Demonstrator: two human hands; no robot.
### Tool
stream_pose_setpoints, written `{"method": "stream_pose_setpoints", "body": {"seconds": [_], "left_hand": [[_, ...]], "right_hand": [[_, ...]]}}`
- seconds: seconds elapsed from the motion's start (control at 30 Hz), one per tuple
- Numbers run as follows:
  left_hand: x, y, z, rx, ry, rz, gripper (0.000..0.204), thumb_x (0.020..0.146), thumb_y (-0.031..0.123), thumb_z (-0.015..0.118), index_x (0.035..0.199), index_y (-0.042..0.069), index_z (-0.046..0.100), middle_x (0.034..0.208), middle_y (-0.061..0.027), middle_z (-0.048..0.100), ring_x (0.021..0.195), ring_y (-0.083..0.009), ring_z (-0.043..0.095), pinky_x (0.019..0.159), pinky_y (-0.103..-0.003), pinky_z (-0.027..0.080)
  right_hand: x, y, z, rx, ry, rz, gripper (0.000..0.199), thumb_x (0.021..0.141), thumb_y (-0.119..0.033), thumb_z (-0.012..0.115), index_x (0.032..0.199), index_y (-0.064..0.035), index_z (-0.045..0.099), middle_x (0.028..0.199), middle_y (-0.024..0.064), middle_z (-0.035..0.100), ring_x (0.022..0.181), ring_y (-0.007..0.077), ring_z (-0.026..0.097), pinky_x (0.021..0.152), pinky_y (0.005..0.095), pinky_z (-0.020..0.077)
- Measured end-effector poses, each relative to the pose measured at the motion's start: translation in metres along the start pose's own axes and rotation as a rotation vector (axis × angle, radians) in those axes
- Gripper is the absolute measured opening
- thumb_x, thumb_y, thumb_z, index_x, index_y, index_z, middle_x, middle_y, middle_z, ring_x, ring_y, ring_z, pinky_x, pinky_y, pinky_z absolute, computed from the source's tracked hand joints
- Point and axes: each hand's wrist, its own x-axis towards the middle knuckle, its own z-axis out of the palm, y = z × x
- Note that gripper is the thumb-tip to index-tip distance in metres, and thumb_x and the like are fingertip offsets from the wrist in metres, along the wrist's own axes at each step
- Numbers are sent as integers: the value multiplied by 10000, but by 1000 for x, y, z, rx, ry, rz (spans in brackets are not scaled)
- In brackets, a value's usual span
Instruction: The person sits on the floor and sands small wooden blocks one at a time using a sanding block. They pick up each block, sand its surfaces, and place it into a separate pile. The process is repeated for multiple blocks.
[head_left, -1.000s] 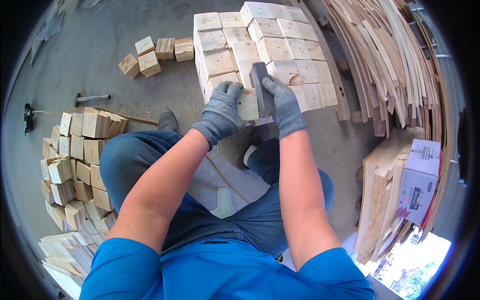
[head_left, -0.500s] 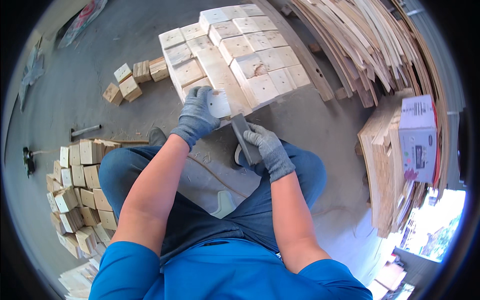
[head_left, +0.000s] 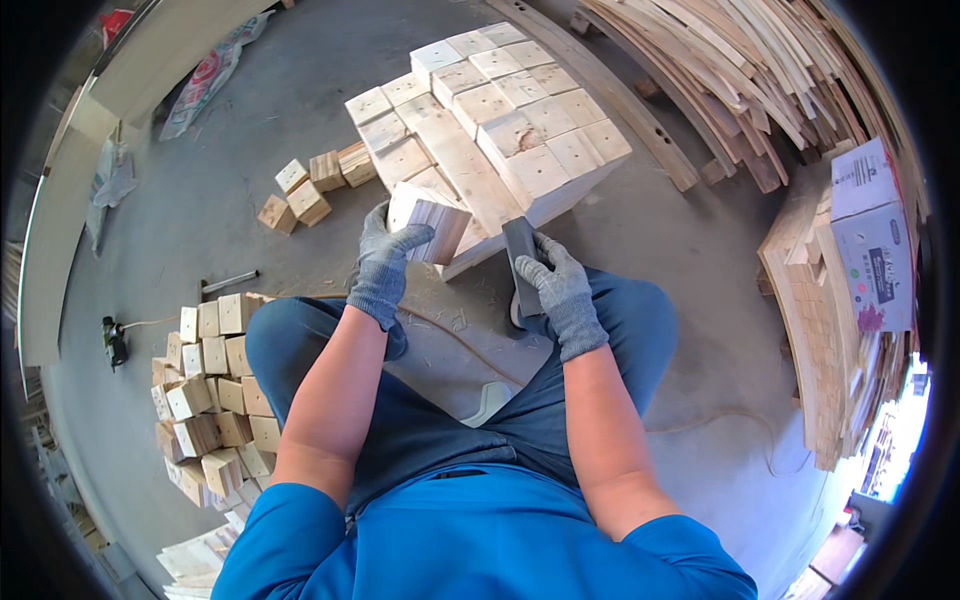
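The left hand (head_left: 383, 258), gloved, clasps a wooden block (head_left: 425, 215), which sits at the far right of that grip, the thumb across its near side; its pale face turns up and leftward, its layered side toward the person and the right, though foreshortening leaves its long axis uncertain. The right hand (head_left: 562, 290), also gloved, pinches a dark grey bar (head_left: 519, 258) lying along that grip's left side, its long axis running away from the person, far end leaning slightly left beyond the fingers. Stacked blocks (head_left: 545, 125) stand beyond both grips.
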Motion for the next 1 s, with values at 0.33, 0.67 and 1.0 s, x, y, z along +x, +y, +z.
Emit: {"method": "stream_pose_setpoints", "body": {"seconds": [0.33,0.67,1.0], "left_hand": [[-19,-25,-16,-619,-164,-126,695,871,116,821,1473,-63,523,1283,-161,679,1165,-269,699,1057,-410,583],[-26,-3,8,-417,39,-357,648,915,208,819,1479,13,567,1252,-94,713,1122,-210,704,957,-365,593],[-1,-41,18,-318,12,-494,678,940,558,795,1431,109,667,1236,-43,701,1020,-174,622,863,-354,496]], "right_hand": [[1,8,24,-320,9,-144,720,949,-345,846,1521,13,594,1410,273,691,1286,371,683,1118,417,526],[8,2,35,-338,7,-112,734,928,-353,856,1508,17,598,1440,282,669,1337,396,653,1150,437,505],[20,1,46,-366,0,-132,693,962,-246,844,1540,24,574,1405,232,707,1268,291,690,1101,374,530]]}}
